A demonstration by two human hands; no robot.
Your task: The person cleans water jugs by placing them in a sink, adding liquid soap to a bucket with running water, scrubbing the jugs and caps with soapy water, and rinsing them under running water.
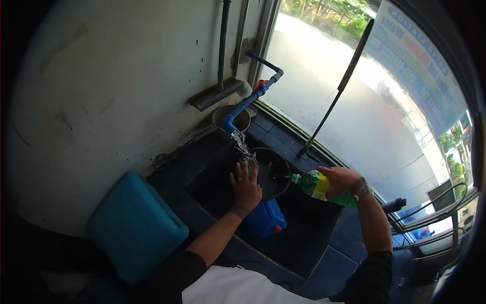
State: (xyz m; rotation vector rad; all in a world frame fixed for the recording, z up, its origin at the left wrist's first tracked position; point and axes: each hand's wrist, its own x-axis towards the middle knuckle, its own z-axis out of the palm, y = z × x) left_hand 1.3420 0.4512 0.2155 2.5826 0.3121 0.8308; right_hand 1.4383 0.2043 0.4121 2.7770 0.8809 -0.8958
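Note:
In my right hand (339, 181) is a plastic bottle (313, 185) of green liquid with a yellow label, tipped on its side. A thin green stream leaves its mouth and falls into a dark round basin (283, 186). My left hand (246, 186), fingers spread, is at the basin's left side, under water (242, 147) running from a blue pipe faucet (230, 123). Below the basin, a blue jug (266, 218) with a red cap lies in the dark sink (304, 253).
A teal plastic container (136, 223) stands left of the sink. Behind the faucet sits a round bucket (223, 117). A long-handled squeegee (217, 93) leans on the wall, and a thin pole (326, 114) rests against the window. Black hoses (440, 197) hang at the right.

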